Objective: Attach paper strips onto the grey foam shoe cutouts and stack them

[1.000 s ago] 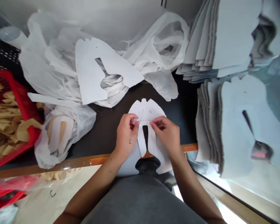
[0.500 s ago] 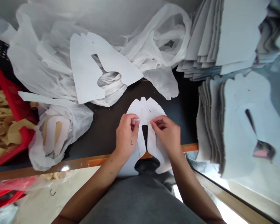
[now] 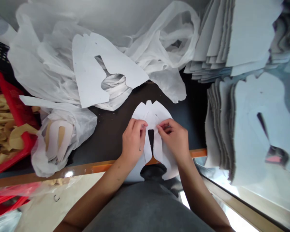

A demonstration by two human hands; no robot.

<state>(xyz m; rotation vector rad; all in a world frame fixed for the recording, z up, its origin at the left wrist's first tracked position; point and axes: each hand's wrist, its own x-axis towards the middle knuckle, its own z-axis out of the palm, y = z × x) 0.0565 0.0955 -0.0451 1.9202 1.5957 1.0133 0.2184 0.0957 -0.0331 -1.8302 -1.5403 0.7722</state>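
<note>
A white cut-out piece (image 3: 148,112) lies at the front edge of the dark table, with a narrow slot down its middle and two wide flaps hanging towards my body. A smaller white layer lies around the slot. My left hand (image 3: 134,138) pinches this layer left of the slot, thumb and fingertips pressed together. On the slot's other side my right hand (image 3: 174,137) is closed in a pinch on the same layer. The fingertips of both hands partly cover the spots they grip.
A larger white cut-out (image 3: 89,71) lies on crumpled plastic bags (image 3: 45,58) behind. Red crate (image 3: 15,106) with tan pieces at left, beside a bag of U-shaped pieces (image 3: 60,138). Stacked grey-white sheets (image 3: 251,35) and cut-outs (image 3: 246,129) stand at right.
My left hand has shifted slightly right, its fingertips nearer the slot's top. My right hand keeps its pinch, nearly unmoved. The whole view has shifted a little.
</note>
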